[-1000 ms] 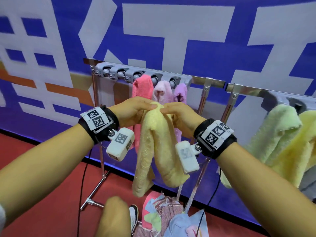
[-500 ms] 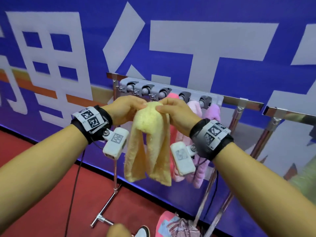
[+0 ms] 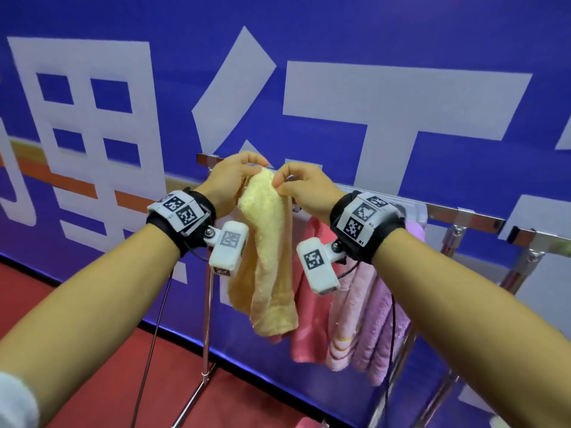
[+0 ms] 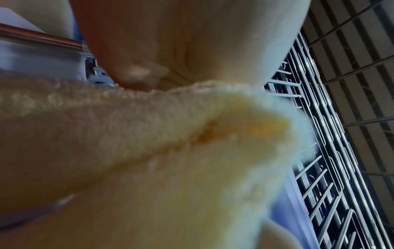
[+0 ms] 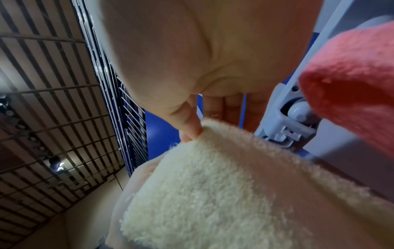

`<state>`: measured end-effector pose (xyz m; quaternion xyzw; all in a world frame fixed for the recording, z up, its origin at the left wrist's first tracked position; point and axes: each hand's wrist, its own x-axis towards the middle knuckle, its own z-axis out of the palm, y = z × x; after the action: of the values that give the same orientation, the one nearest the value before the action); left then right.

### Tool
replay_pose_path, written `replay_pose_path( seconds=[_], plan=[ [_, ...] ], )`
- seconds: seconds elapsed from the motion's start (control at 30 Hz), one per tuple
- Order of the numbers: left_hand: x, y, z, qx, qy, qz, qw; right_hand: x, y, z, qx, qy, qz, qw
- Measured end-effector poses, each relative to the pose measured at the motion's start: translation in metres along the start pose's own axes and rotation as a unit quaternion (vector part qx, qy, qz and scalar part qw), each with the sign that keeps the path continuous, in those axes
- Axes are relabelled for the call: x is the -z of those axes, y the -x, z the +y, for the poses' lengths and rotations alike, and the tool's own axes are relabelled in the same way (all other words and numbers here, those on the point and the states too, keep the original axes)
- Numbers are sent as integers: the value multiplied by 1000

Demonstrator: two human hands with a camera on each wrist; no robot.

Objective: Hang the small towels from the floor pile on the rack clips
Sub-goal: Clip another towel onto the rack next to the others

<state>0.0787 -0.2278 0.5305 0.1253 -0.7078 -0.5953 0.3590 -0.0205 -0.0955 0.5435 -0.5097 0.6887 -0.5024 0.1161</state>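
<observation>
- While both your hands are raised at the rack (image 3: 463, 215), they pinch the folded top of a yellow towel (image 3: 265, 242) between them.
- Your left hand (image 3: 230, 180) has thumb and fingers curled round the towel's left top edge.
- Your right hand (image 3: 304, 186) nips the right top edge with thumb and forefinger.
- Below your hands the towel hangs doubled, just in front of the rack's left end.
- Right of it, a coral towel (image 3: 309, 304) and two pink towels (image 3: 364, 319) hang from the rack.
- Seen from the right wrist, a grey clip (image 5: 296, 118) sits just beside your fingers (image 5: 221, 107), touching the coral towel.
- Behind the rack stands a blue wall (image 3: 309, 41) with white lettering.
</observation>
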Motion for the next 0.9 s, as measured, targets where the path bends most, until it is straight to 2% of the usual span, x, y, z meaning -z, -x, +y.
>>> replay_pose_path(
  seconds=[0.13,0.33,0.5,0.6,0.7,0.83,0.9],
  plan=[
    [-3,-22,-9,-11,-15,-2,1000,10,-16,1,1,47,0,999],
    [-26,-50,-23,-19,-5,-9,1000,27,-27,21,-21,70,38,997],
    [-44,-65,-49,-49,-123,-29,991,29,-32,43,-49,170,28,984],
    [-44,-61,-63,-74,-189,-40,978,20,-36,51,-77,297,22,952],
    [-40,-58,-65,-99,-179,-37,978,21,-35,53,-72,388,38,918],
    [-33,-48,-70,-136,-180,1,974,17,-30,55,-77,483,-30,872],
    [-30,-38,-76,-154,-186,9,970,13,-26,55,-69,519,-24,852]
  ],
)
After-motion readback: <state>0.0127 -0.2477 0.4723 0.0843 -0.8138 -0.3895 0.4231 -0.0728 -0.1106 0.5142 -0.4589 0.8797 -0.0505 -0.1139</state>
